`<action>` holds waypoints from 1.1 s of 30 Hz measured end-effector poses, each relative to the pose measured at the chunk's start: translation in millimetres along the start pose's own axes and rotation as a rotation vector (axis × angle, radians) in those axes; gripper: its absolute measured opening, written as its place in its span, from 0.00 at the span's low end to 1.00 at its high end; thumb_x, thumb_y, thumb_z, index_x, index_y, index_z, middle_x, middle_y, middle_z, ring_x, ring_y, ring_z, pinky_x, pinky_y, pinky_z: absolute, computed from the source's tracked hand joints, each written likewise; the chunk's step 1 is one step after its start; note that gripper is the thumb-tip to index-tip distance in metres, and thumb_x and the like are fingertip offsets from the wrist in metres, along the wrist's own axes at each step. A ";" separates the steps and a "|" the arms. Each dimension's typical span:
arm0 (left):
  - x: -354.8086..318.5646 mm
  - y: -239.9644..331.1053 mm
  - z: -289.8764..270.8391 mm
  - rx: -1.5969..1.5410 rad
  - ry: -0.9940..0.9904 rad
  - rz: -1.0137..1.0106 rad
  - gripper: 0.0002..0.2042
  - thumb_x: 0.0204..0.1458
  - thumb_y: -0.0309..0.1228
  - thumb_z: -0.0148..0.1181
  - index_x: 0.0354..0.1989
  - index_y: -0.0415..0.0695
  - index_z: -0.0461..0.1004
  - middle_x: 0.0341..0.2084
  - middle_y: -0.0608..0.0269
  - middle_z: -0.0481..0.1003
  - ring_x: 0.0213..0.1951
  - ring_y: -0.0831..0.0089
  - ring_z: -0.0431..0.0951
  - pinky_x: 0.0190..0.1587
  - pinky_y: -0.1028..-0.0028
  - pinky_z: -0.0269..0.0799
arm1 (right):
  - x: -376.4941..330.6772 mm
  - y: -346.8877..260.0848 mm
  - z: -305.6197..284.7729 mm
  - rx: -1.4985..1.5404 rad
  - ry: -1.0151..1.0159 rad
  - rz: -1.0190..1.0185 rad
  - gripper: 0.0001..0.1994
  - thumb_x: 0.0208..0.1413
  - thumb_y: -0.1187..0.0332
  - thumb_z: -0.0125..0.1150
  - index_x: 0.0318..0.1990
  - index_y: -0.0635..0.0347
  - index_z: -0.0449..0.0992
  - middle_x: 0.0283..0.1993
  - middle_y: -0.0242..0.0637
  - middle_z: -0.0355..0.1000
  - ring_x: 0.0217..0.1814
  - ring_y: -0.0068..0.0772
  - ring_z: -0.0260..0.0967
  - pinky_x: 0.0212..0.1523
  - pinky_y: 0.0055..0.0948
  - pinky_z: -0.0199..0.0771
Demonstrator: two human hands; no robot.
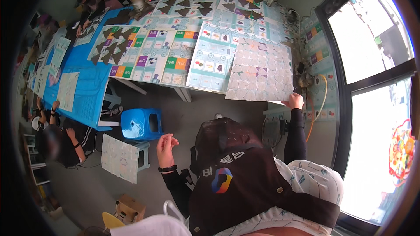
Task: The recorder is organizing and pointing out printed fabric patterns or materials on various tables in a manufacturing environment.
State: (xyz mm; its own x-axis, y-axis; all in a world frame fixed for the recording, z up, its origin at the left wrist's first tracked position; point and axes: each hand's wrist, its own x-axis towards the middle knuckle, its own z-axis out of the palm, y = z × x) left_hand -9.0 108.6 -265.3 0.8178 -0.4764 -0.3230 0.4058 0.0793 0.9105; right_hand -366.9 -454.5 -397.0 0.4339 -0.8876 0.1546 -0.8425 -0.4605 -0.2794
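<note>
My right hand (294, 101) is closed on the near right corner of a board (260, 71) at the table's right end. Rows of pale, thin, roundish pieces cover the board; I cannot make out what they are. It partly overlaps a printed sheet (210, 54) with small food pictures. My left hand (166, 149), a dark band at its wrist, is raised over the floor in front of me. It holds nothing, its fingers loosely bent and apart.
Boards with dark, jagged flat pieces (186, 5) lie across the table. On the left are a blue-covered table (83, 98), a blue stool (139, 123) and another laden board (119, 158). Several people are around the tables. Windows and a yellow hose (322, 91) are on the right.
</note>
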 end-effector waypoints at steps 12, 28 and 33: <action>30.2 -6.9 16.5 -0.009 0.005 -0.033 0.08 0.62 0.32 0.52 0.41 0.39 0.73 0.26 0.65 0.72 0.31 0.77 0.72 0.39 0.76 0.69 | 16.8 -156.9 -220.1 1.021 -0.009 0.382 0.21 0.55 0.79 0.41 0.56 0.75 0.70 0.46 0.48 0.76 0.35 0.42 0.79 0.37 0.33 0.85; 60.2 18.2 3.3 -0.033 0.298 0.032 0.09 0.61 0.31 0.53 0.41 0.38 0.74 0.28 0.64 0.73 0.32 0.76 0.74 0.39 0.75 0.72 | 120.0 -284.2 -77.5 1.434 -0.639 0.224 0.23 0.58 0.81 0.43 0.63 0.67 0.65 0.42 0.49 0.77 0.35 0.46 0.80 0.34 0.26 0.83; 28.8 11.5 -16.3 -0.088 0.442 0.067 0.08 0.61 0.31 0.53 0.41 0.39 0.74 0.28 0.64 0.74 0.32 0.76 0.74 0.39 0.76 0.71 | 124.5 -357.1 -8.2 1.424 -0.847 0.037 0.23 0.58 0.81 0.43 0.63 0.69 0.63 0.43 0.54 0.77 0.37 0.47 0.80 0.34 0.26 0.82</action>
State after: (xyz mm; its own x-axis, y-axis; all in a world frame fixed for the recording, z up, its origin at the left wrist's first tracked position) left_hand 25.9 110.0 -268.4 0.9313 -0.0502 -0.3609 0.3638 0.1807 0.9138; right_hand -14.7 -400.4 -270.2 0.8630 -0.4306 -0.2642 -0.1133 0.3447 -0.9318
